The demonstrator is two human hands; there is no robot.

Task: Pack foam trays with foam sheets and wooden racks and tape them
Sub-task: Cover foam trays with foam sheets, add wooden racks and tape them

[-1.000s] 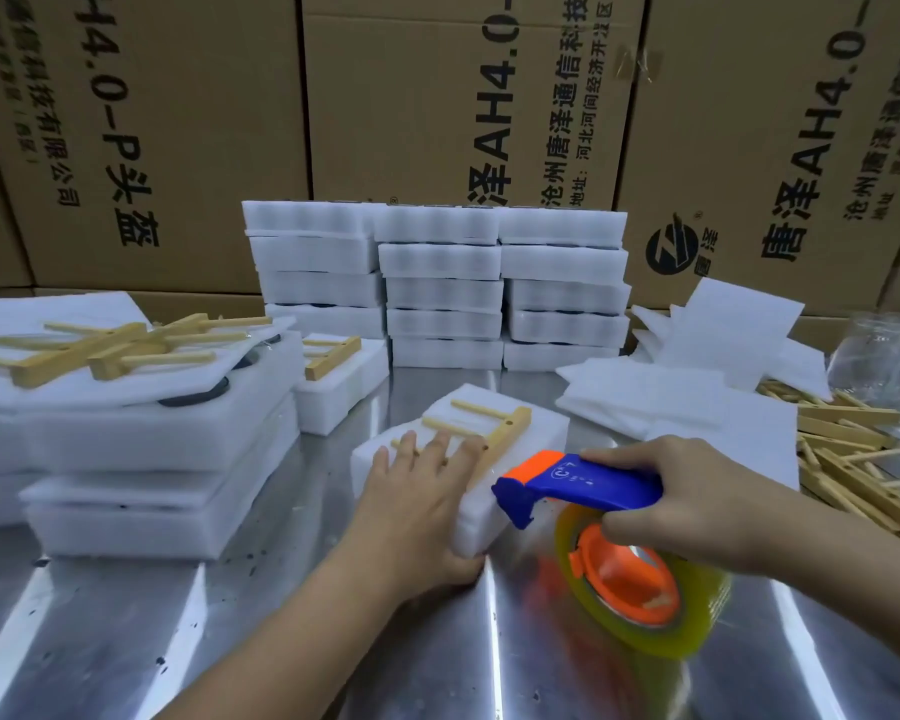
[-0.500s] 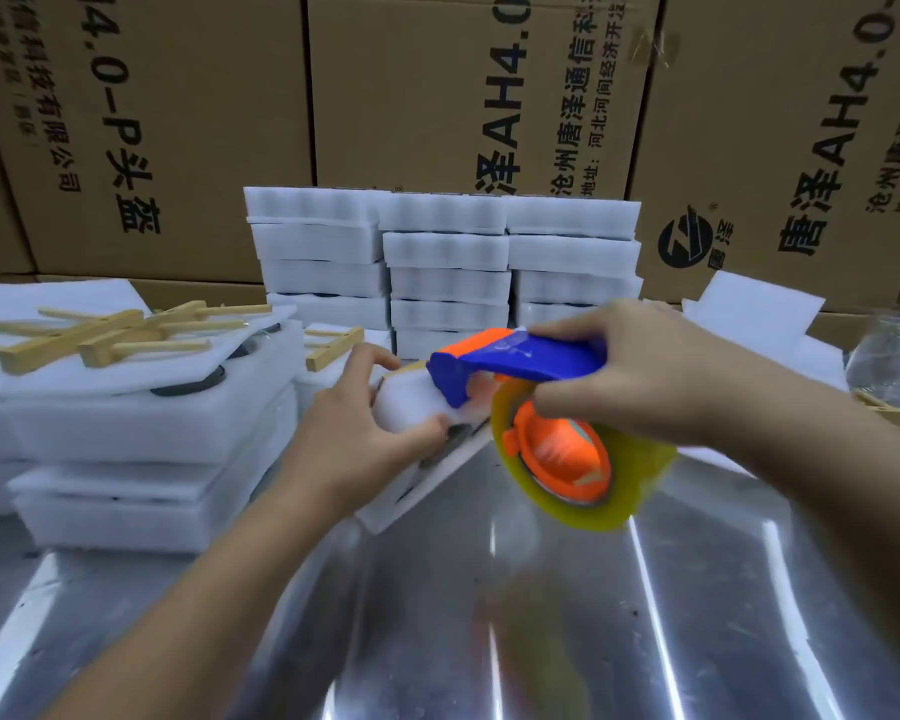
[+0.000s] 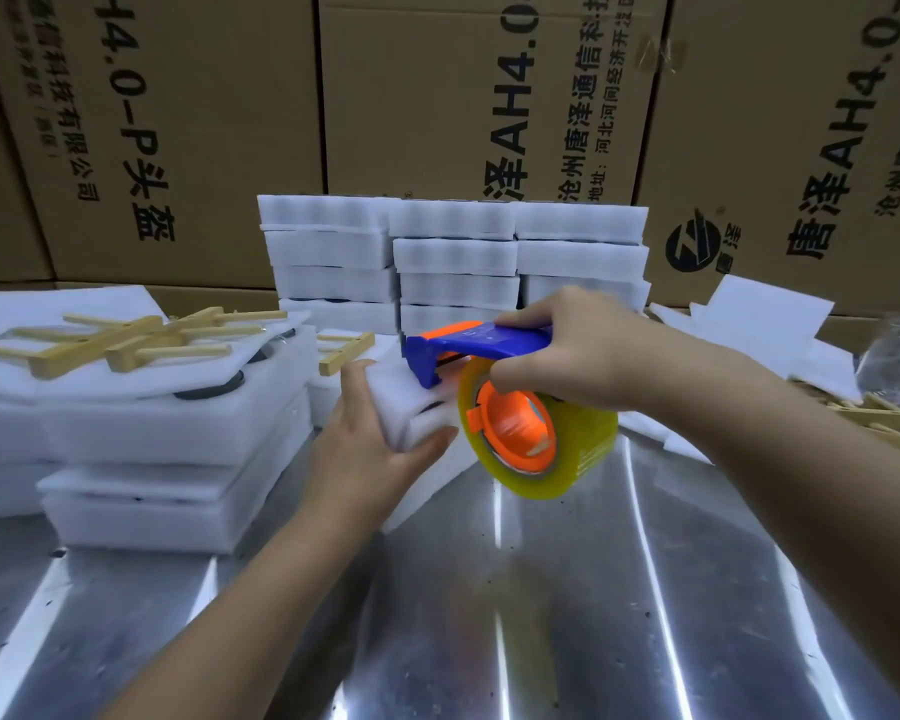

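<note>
**Foam tray (image 3: 411, 407) tipped up in the left hand (image 3: 370, 444), tape dispenser (image 3: 481, 345) on its top edge**

Middle of the shiny metal tabletop (image 3: 541, 615), and the tray is tilted on edge right in front of the person. The left hand's grip is closed on it: fingers run up the left side, and the thumb clamps the near face. The right hand (image 3: 572, 350) reaches in from the right, its grip wrapped round the dispenser's blue handle with the fingers curled underneath. The blue nose with its orange trim sits against the tray's upper edge. The yellowish tape roll (image 3: 588, 444) on its orange hub hangs below the right hand, just right of the left thumb and clear of the metal. Whether the tray's bottom corner touches the tabletop, I cannot tell.

Behind the hands, three stacks of white trays (image 3: 453, 252) stand against the printed cardboard boxes (image 3: 204, 122). On the left sits a bigger foam pile (image 3: 178, 423) with wooden racks (image 3: 126, 345) lying across its top. A single rack (image 3: 346, 350) lies on foam just behind the left fingers. Over on the right are loose foam sheets (image 3: 765, 314), and beyond them a heap of racks (image 3: 889, 418) at the edge.
</note>
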